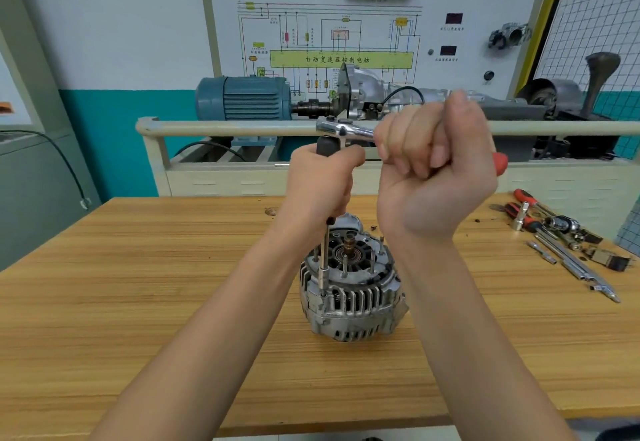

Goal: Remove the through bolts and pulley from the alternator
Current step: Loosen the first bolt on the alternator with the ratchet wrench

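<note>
Your right hand [436, 167] is fisted around the ratchet handle [346, 130]; your left hand [320, 184] grips the extension [323, 260] upright over the alternator [351, 288], mid-worktop [138, 302].

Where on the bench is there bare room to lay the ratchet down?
Bare wood lies left of the alternator out to the workbench edge, and along the near edge between the forearms. The far right is crowded: loose tools fill that corner. A narrower strip stays free between them and the alternator.
</note>
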The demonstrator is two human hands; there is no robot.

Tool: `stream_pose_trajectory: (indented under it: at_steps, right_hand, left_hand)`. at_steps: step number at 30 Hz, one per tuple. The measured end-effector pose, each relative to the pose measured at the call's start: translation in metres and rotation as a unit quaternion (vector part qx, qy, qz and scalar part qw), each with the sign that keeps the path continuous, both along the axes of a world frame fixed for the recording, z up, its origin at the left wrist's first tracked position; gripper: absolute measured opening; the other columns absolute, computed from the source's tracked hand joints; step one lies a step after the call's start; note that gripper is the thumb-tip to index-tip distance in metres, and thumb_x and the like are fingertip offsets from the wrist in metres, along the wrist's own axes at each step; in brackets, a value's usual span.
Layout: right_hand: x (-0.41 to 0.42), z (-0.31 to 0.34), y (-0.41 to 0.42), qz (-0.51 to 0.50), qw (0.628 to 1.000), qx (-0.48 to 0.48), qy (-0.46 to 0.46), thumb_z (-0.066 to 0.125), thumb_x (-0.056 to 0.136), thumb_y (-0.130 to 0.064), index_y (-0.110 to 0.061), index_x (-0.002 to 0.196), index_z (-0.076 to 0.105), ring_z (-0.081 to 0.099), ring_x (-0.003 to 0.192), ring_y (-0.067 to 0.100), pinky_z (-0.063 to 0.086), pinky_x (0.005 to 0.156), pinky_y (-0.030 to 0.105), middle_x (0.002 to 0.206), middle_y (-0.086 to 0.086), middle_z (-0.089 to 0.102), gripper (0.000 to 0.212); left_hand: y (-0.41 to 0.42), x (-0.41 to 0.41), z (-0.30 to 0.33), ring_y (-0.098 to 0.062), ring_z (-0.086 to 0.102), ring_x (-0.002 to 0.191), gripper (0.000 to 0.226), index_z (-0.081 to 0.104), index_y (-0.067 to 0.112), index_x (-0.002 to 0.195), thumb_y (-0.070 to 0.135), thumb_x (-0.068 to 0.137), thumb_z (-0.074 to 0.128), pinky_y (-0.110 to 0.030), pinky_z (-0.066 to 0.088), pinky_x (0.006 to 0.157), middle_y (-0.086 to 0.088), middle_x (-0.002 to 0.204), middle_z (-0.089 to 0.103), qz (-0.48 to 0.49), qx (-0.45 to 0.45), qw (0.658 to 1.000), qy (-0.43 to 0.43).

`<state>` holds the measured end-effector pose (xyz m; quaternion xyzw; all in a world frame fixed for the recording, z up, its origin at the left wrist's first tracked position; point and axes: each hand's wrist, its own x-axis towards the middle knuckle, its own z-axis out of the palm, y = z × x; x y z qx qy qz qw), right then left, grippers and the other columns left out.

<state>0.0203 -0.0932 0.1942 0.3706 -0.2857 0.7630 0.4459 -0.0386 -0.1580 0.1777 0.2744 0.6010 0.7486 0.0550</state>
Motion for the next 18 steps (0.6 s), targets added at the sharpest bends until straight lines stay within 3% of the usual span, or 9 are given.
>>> stream_pose_trajectory:
  at_steps: [2, 5, 9, 13, 15, 18]
  right_hand:
    - [0.000, -0.001, -0.008, -0.039, 0.999, 0.023, 0.021, 0.037, 0.085, 0.000, -0.017, 0.048, 0.023, 0.020, 0.036, 0.010, 0.016, 0.045, 0.030, 0.037, -0.002, 0.025, 0.043]
    - [0.001, 0.002, 0.001, 0.014, 0.999, 0.042, 0.005, 0.034, 0.087, -0.004, -0.020, 0.043, 0.028, 0.018, 0.036, 0.013, 0.019, 0.045, 0.028, 0.035, -0.003, 0.025, 0.048]
    - [-0.005, 0.006, 0.028, 0.161, 0.984, -0.033, -0.070, 0.041, 0.088, -0.012, -0.016, 0.037, 0.037, 0.014, 0.039, 0.013, 0.025, 0.042, 0.023, 0.034, -0.003, 0.022, 0.051]
    - [-0.016, 0.003, 0.042, 0.345, 0.927, -0.128, -0.077, 0.042, 0.084, -0.015, -0.013, 0.036, 0.033, 0.011, 0.039, 0.009, 0.023, 0.040, 0.022, 0.031, -0.001, 0.025, 0.049]
    - [-0.016, 0.002, 0.043, 0.341, 0.926, -0.147, -0.072, 0.042, 0.084, -0.014, -0.013, 0.036, 0.033, 0.011, 0.037, 0.010, 0.022, 0.040, 0.022, 0.031, -0.001, 0.025, 0.049]
    - [-0.008, 0.002, 0.034, 0.251, 0.955, -0.135, -0.079, 0.042, 0.083, -0.014, -0.015, 0.036, 0.034, 0.020, 0.032, 0.011, 0.023, 0.040, 0.022, 0.032, -0.003, 0.024, 0.048]
  left_hand:
    - [0.004, 0.002, -0.002, -0.013, 0.017, 0.039, 0.038, 0.030, 0.016, 0.059, 0.000, 0.082, 0.055, -0.015, 0.017, 0.040, 0.000, 0.048, 0.024, 0.069, 0.014, 0.997, 0.011]
    - [0.002, 0.001, -0.005, -0.014, 0.018, 0.040, 0.038, 0.032, 0.016, 0.059, 0.001, 0.082, 0.058, -0.018, 0.018, 0.039, -0.001, 0.049, 0.025, 0.077, 0.021, 0.996, 0.027]
    - [-0.010, -0.005, -0.002, -0.012, 0.021, 0.037, 0.040, 0.035, 0.016, 0.057, -0.001, 0.082, 0.061, -0.019, 0.021, 0.039, 0.005, 0.042, 0.028, -0.083, -0.018, 0.996, 0.029]
    - [-0.015, -0.009, 0.004, -0.009, 0.022, 0.030, 0.038, 0.039, 0.016, 0.046, 0.010, 0.078, 0.060, -0.014, 0.020, 0.036, 0.004, 0.036, 0.028, -0.264, -0.061, 0.962, 0.026]
    - [-0.013, -0.008, 0.004, -0.008, 0.019, 0.028, 0.042, 0.036, 0.017, 0.043, 0.012, 0.078, 0.059, -0.012, 0.018, 0.036, 0.005, 0.035, 0.025, -0.264, -0.064, 0.962, 0.021]
    - [-0.011, -0.005, 0.001, -0.008, 0.016, 0.030, 0.050, 0.032, 0.020, 0.044, 0.007, 0.085, 0.057, -0.012, 0.017, 0.035, 0.007, 0.037, 0.023, -0.190, -0.046, 0.981, 0.012]
